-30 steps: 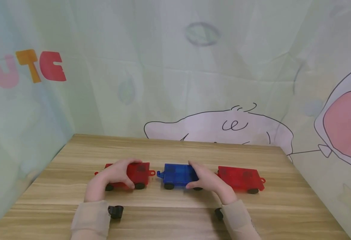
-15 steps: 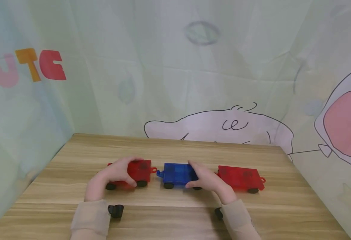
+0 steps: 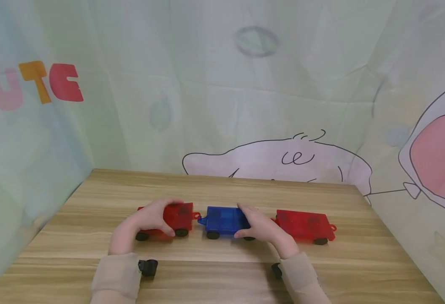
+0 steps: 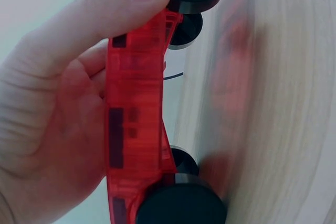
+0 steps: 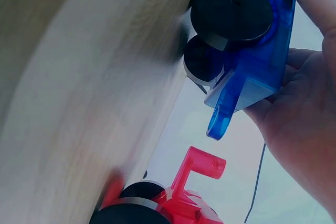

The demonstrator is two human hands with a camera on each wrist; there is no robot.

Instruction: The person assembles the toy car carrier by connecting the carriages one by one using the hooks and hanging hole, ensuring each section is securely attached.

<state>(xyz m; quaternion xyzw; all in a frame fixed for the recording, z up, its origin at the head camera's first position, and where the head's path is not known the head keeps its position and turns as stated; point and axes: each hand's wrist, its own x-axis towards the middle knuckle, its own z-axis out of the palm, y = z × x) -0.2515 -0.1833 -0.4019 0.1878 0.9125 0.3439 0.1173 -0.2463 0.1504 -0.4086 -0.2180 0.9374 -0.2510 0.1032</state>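
My left hand grips a translucent red toy train car from behind, its thumb on the near side. In the left wrist view, that thumb presses on the red side beside a black wheel. A blue toy train car is held by my right hand, thumb in front and fingers over the far edge. The left car's red loop overlaps the blue hook in the head view. At its other end, the blue car carries a loop, apart from a red hook.
A second red car stands on the wooden table, right of my right hand, its loop pointing right. Black wrist cameras show beside both sleeves. A printed curtain hangs behind the table.
My left hand has moved the red car right and slightly up, bringing its loop over the blue hook. The blue car has shifted barely left; the other red car stays put.
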